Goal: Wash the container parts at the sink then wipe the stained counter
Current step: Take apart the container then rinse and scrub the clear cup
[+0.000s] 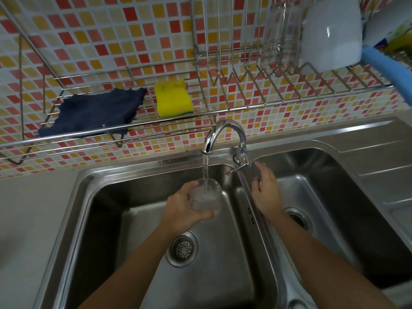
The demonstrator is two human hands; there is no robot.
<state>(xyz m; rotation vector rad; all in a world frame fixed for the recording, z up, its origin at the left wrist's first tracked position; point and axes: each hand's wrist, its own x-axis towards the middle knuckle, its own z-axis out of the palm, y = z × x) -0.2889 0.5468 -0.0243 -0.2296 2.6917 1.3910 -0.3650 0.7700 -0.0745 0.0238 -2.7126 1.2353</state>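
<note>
My left hand (181,207) grips a clear round container (206,197) over the left sink basin (107,210). Water runs from the chrome tap (225,132) straight into the container, which is filling. My right hand (265,190) hovers open just right of the tap's lever (239,165), above the divider between the two basins, holding nothing. A dark blue cloth (95,112) and a yellow sponge (174,98) lie on the wire rack (133,139) against the tiled wall. A strip of grey counter (29,219) shows at the left.
The right basin (323,186) has a drain and a ribbed draining board (383,170) beside it. On the upper dish rack (289,92) stand a white bowl (332,34) and a clear lid or dish. A light blue handle (385,68) sticks in from the right.
</note>
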